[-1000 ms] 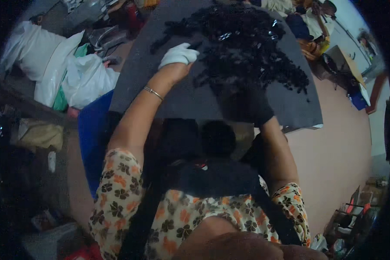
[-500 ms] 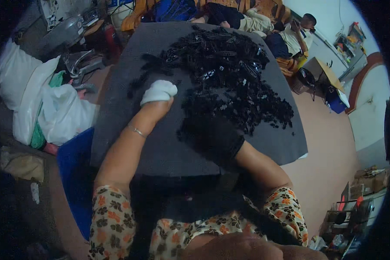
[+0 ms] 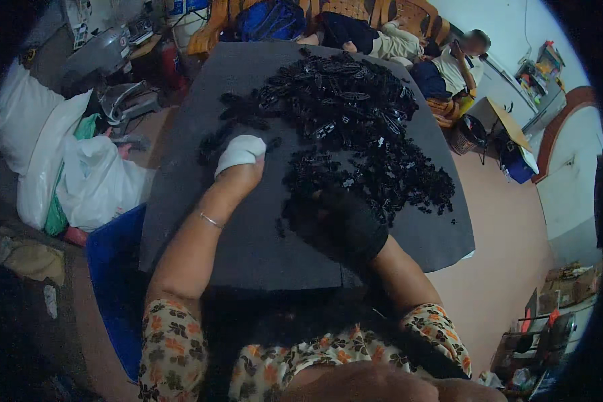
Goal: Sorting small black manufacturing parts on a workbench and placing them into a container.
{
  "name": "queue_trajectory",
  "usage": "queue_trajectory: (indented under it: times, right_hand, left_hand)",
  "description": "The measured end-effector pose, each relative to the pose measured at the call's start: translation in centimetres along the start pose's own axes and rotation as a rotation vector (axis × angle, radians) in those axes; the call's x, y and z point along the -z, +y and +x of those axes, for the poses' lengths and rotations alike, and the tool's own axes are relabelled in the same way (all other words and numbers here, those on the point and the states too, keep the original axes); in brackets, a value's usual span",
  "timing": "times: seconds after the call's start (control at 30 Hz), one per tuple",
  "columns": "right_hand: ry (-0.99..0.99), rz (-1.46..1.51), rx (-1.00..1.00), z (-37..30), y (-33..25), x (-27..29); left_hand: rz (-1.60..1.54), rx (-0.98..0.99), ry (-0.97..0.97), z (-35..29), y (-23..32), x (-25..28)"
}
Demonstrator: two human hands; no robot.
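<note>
White fabric glove, rounded, on left hand (image 3: 242,153), left of centre, beside loose dark bits (image 3: 211,146); fingers hidden, cannot tell if spread or pinching. Black glove on right hand (image 3: 345,224), centre, at lower edge of heaped black pieces (image 3: 348,90); dark on dark, cannot tell grip. Pieces glossy, elongated and lattice-like toward upper centre, small and crumbly right of centre. Matte grey tabletop (image 3: 268,234) underneath. Crinkled white sacks (image 3: 47,124) upper left, slatted wooden bench (image 3: 368,12) with reclining people along top, pinkish floor (image 3: 509,221) right.
</note>
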State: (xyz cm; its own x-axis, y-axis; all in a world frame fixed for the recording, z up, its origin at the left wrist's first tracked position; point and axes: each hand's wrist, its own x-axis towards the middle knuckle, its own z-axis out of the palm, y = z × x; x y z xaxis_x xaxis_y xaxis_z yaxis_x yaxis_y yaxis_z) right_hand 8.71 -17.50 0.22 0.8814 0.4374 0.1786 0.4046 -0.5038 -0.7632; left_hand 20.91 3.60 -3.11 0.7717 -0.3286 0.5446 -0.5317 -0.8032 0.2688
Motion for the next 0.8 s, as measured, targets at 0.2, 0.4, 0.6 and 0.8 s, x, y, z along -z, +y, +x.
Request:
queue_trajectory:
  times: [0.2,0.4,0.6,0.8]
  right_hand:
    - [0.138,0.656,-0.220,-0.4,-0.5,1.2]
    - [0.310,-0.217,0.144,-1.0,-0.4,2.4]
    - [0.310,-0.535,0.354,-0.9,-1.2,2.7]
    - [0.373,-0.610,0.401,-1.1,0.9,2.2]
  left_hand:
    - [-1.311,0.452,-0.357,-1.1,5.8,3.0]
    - [-1.629,0.487,-0.527,-1.3,7.5,3.5]
    - [-1.834,0.475,-0.596,-1.7,7.7,4.7]
    - [-1.607,0.290,-0.576,-2.1,8.1,4.8]
